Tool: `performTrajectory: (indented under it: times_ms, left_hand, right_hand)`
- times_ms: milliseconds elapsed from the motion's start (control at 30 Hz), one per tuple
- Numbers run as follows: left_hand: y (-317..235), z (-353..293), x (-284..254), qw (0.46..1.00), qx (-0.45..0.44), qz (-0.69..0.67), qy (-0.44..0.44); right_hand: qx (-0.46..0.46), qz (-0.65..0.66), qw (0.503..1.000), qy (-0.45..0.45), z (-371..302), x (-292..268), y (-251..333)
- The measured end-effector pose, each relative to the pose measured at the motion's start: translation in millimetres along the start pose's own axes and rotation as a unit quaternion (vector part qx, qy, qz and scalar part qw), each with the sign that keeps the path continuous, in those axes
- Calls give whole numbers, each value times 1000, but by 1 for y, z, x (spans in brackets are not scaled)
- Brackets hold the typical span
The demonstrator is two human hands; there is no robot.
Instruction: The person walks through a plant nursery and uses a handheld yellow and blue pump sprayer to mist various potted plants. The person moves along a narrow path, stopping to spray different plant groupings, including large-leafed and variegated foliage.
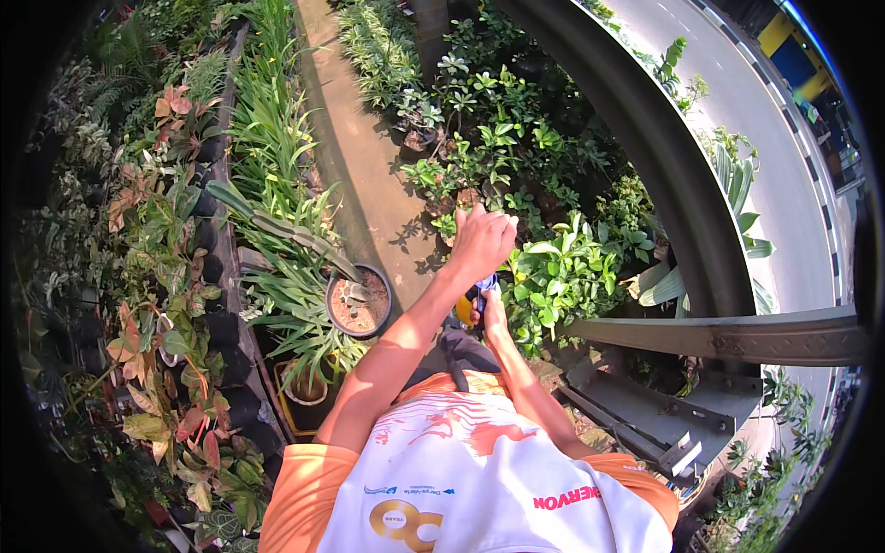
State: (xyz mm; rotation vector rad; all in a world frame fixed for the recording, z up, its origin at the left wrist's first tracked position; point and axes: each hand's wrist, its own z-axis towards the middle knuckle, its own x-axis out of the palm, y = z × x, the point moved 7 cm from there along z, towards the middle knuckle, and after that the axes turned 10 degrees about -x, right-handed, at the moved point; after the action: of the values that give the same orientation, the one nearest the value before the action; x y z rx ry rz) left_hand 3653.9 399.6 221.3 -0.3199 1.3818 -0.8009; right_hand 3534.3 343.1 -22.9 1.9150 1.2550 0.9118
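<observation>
Blue-yellow tool (484,288) beyond lettered shirt (498,470).

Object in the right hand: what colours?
The object shows blue and yellow, in the head view.

This is an outdoor garden or plant nursery beside a road, in daylight. A straight, brown paved path (341,138) runs between dense beds: strappy bright-green plants (267,120) and red-and-green broad-leaved foliage (129,350) to the left, glossy green shrubs (562,276) to the right. A long, ridged green cactus (309,241) grows in a round dark pot. Beyond lie a grey paved road (774,166) and its black-and-white striped kerb (802,138).
</observation>
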Motion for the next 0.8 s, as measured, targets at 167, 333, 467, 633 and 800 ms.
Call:
performTrajectory:
  times_ms: [167,333,467,633,800]
  left_hand:
    - [58,9,55,999,5,34,-17]
    - [74,49,68,999,-18,37,32]
    - [97,74,78,995,-43,37,83]
    - [132,100,85,995,-50,-16,83]
    - [176,133,94,991,-54,-11,119]
  right_hand:
    - [-68,74,994,44,28,31,59]
    - [-77,53,995,44,53,46,97]
    - [-74,9,996,38,90,49,89]
    - [-57,-21,998,13,119,66,100]
    - [-28,-23,999,-14,160,87,96]
